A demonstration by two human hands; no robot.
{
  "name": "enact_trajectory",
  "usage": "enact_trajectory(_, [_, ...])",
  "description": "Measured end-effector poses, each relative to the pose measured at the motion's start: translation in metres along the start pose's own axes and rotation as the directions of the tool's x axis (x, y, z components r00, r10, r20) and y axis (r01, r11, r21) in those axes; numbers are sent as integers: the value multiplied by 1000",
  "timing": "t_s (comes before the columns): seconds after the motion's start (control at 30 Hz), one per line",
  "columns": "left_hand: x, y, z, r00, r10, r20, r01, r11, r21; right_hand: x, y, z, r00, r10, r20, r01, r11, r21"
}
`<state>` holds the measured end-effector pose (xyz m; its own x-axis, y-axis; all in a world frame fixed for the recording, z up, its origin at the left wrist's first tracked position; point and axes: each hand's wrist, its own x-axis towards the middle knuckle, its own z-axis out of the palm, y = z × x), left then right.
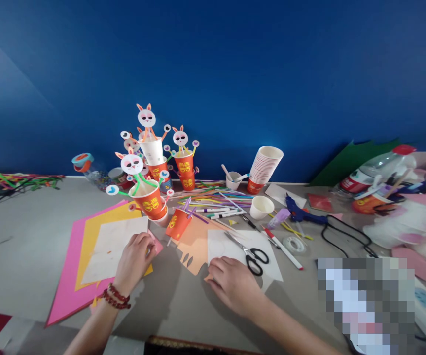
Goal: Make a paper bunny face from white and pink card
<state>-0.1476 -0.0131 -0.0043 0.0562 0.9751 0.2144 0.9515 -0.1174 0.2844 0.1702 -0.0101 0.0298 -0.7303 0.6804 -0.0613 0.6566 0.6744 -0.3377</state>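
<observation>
My left hand (136, 259) is closed, its fingers curled and the thumb against them, over a white sheet (115, 239) at its right edge. Whatever it may hold is hidden; a piece of pink paper (156, 242) shows just beyond the fingers. My right hand (233, 286) pinches a small orange paper piece (208, 278) low over the table, beside a white sheet (270, 259). Black-handled scissors (254, 260) lie on that sheet. Between the hands are a cut-out orange sheet (194, 244) and a tilted red paper cup (179, 223) with purple pipe cleaners.
Rabbit-faced paper cups (150, 201) stand ahead on the left. Behind the right hand are a stack of cups (266, 165), a white cup (262, 207), markers (287, 250) and a blue glue gun (303, 213) with a black cord. A plastic bottle (377, 170) lies far right.
</observation>
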Motion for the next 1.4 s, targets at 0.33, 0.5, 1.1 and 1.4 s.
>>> enact_trajectory(0.33, [-9,-6,-12,992,-130,4,129,978,-166,46,-39,0,980,-197,-4,196,974,110])
enact_trajectory(0.5, [-6,10,-4,995,-80,-51,81,997,3,63,-51,9,978,-206,27,203,976,81])
enact_trajectory(1.1, [2,20,-6,1000,6,-3,-5,972,236,56,-45,13,982,-184,42,185,983,-11])
enact_trajectory(1.4, [-1,2,-23,979,-175,109,193,964,-185,73,-58,9,983,-183,-12,183,982,42])
